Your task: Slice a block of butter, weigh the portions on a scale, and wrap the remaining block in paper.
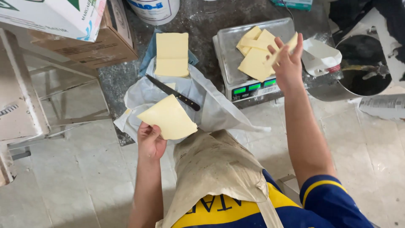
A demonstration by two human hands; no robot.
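Left hand (151, 139) pinches the near corner of a pale yellow slab (168, 117), held over the white paper (211, 107); right hand (288, 63), fingers closed on a thin yellow strip (283, 50), hovers above slices (255, 52) piled on the scale pan (230, 46). Black knife (173, 93) lies on the paper between slab and far block (172, 54). Cardboard boxes (90, 44) far left, dark metal bowl (358, 67) far right.

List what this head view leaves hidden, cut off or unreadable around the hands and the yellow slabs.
- Scale platform: mostly covered by yellow slices; right hand hides part.
- Slice in the right hand's grip: edge-on, thickness and size unclear.
- Left hand fingers: behind the yellow slab it holds.
- Knife handle end: runs behind that slab.
- Steel bowl contents: dark, unclear.
- White bucket: cut by the top edge.
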